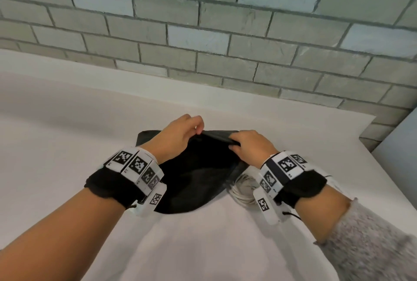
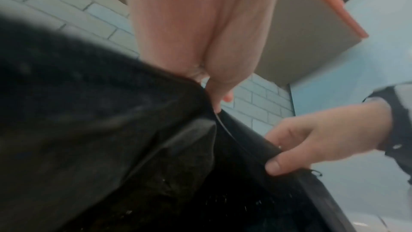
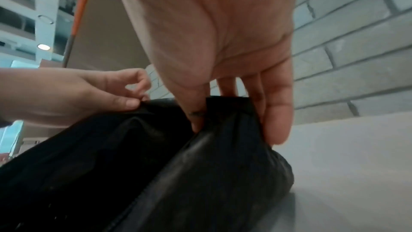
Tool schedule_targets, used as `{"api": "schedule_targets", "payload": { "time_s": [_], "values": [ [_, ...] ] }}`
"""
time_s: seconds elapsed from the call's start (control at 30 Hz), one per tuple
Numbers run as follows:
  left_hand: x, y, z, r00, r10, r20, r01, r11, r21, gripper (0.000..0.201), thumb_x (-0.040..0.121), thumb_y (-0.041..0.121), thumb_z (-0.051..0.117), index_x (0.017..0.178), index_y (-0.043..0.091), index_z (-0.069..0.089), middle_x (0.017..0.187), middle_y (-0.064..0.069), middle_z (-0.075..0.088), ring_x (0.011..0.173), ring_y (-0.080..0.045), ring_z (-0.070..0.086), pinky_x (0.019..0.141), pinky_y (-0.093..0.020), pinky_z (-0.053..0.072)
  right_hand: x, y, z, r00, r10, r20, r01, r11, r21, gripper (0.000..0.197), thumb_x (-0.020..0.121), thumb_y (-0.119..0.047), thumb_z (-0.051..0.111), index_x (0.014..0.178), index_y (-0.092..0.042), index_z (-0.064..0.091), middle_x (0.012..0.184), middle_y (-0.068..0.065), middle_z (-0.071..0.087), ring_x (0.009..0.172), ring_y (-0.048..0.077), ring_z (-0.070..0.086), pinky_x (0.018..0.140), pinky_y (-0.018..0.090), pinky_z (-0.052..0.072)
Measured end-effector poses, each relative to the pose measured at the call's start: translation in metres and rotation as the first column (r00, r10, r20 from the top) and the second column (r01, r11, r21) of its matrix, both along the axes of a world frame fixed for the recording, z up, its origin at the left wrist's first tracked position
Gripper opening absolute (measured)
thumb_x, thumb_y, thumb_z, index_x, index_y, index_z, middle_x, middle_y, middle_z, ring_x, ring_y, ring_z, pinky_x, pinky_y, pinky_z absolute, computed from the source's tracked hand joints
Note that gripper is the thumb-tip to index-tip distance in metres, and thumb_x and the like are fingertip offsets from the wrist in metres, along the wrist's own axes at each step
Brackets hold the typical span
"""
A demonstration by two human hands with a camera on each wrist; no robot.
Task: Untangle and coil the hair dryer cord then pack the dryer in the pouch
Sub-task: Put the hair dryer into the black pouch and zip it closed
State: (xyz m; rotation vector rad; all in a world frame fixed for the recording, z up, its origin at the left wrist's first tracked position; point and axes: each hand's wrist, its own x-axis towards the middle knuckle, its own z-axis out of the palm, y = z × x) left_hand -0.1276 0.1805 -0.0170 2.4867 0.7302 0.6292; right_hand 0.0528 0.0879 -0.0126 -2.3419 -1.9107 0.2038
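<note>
A black fabric pouch (image 1: 194,181) lies on the white counter (image 1: 67,134) between my wrists. My left hand (image 1: 180,134) pinches its far rim between thumb and fingertips. My right hand (image 1: 248,143) grips the same rim further right, thumb inside and fingers outside. The left wrist view shows the pouch (image 2: 111,147), my left hand (image 2: 214,94) and my right hand (image 2: 312,144) on the rim. In the right wrist view the pouch (image 3: 178,165) has my right hand (image 3: 234,115) clamped on it, my left hand (image 3: 125,98) pinching beside. A coiled pale cord (image 1: 244,190) lies under my right wrist. The dryer body is hidden.
A grey-green brick wall (image 1: 203,32) rises right behind the counter's back edge. The counter ends at the right near a pale wall panel (image 1: 399,145). White counter surface stretches to the left and in front of the pouch.
</note>
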Motion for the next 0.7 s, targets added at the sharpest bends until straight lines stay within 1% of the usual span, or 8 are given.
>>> {"api": "schedule_targets", "payload": {
  "time_s": [0.07,0.13,0.2,0.3,0.4,0.47,0.57,0.7],
  "values": [
    [-0.01,-0.005,-0.002,0.994,-0.002,-0.105,0.005,1.0,0.03,0.031,0.09,0.001,0.038,0.074,0.017,0.059,0.097,-0.006,0.043,0.082,-0.021,0.047,0.075,-0.025,0.04,0.004,-0.001,0.002,0.997,0.028,-0.075,-0.028,1.0,0.012,0.017,0.09,-0.015,0.048,0.093,-0.006,0.062,0.099,0.018,0.064,0.093,0.034,0.058,0.072,0.032,0.04],
    [-0.023,-0.007,-0.009,0.957,0.03,-0.289,-0.018,0.999,0.046,0.035,0.089,0.005,0.039,0.085,0.02,0.07,0.114,-0.001,0.039,0.105,-0.021,0.045,0.093,-0.031,0.04,0.014,-0.003,0.008,0.993,0.04,-0.111,-0.038,0.999,0.023,0.016,0.088,-0.01,0.05,0.093,-0.004,0.064,0.098,0.02,0.065,0.092,0.032,0.057,0.07,0.029,0.037],
    [-0.037,-0.012,-0.017,0.871,0.082,-0.484,-0.077,0.997,0.031,0.033,0.092,0.02,0.04,0.112,0.029,0.064,0.136,-0.004,0.032,0.124,-0.024,0.037,0.106,-0.04,0.035,0.026,-0.004,0.012,0.992,0.05,-0.117,-0.05,0.999,0.005,0.016,0.087,-0.009,0.053,0.095,-0.003,0.065,0.099,0.019,0.065,0.089,0.029,0.056,0.071,0.027,0.035],
    [-0.057,-0.017,-0.026,0.753,0.159,-0.638,-0.213,0.977,-0.008,0.04,0.092,0.039,0.044,0.131,0.034,0.046,0.146,-0.007,0.025,0.127,-0.028,0.041,0.108,-0.038,0.034,0.044,-0.007,0.016,0.991,0.048,-0.128,-0.05,0.999,-0.017,0.014,0.087,-0.011,0.054,0.092,-0.004,0.065,0.097,0.018,0.065,0.082,0.024,0.052,0.07,0.027,0.034],
    [-0.061,-0.015,-0.03,0.805,0.228,-0.547,-0.312,0.948,-0.065,0.05,0.089,0.037,0.052,0.135,0.022,0.041,0.135,-0.008,0.041,0.117,-0.026,0.049,0.1,-0.032,0.037,0.055,-0.012,0.014,0.983,0.053,-0.173,-0.057,0.998,-0.02,0.017,0.089,-0.016,0.053,0.095,-0.004,0.063,0.088,0.011,0.06,0.083,0.023,0.051,0.068,0.025,0.033],
    [-0.054,-0.016,-0.028,0.855,0.323,-0.405,-0.374,0.926,-0.052,0.052,0.085,0.029,0.06,0.132,0.013,0.042,0.127,-0.011,0.048,0.113,-0.028,0.051,0.095,-0.033,0.038,0.059,-0.019,0.01,0.975,0.052,-0.217,-0.06,0.998,-0.035,0.025,0.09,-0.024,0.053,0.107,-0.008,0.06,0.092,0.005,0.055,0.086,0.02,0.05,0.072,0.023,0.034],
    [-0.04,-0.02,-0.019,0.875,0.409,-0.259,-0.434,0.9,-0.044,0.053,0.08,0.01,0.063,0.129,0.007,0.042,0.128,-0.015,0.047,0.114,-0.032,0.05,0.093,-0.033,0.039,0.065,-0.035,0.007,0.939,0.082,-0.334,-0.087,0.996,0.0,0.047,0.085,-0.037,0.056,0.128,-0.023,0.042,0.108,0.002,0.047,0.096,0.016,0.049,0.082,0.024,0.036],
    [-0.025,-0.023,-0.014,0.863,0.429,-0.268,-0.466,0.881,-0.089,0.06,0.079,-0.002,0.054,0.135,0.007,0.034,0.13,-0.017,0.04,0.116,-0.035,0.046,0.089,-0.031,0.038,0.076,-0.07,0.006,0.929,0.283,-0.24,-0.284,0.958,0.031,0.056,0.076,-0.033,0.07,0.125,-0.033,0.043,0.118,0.003,0.04,0.109,0.019,0.043,0.089,0.028,0.037]
  ]
}}
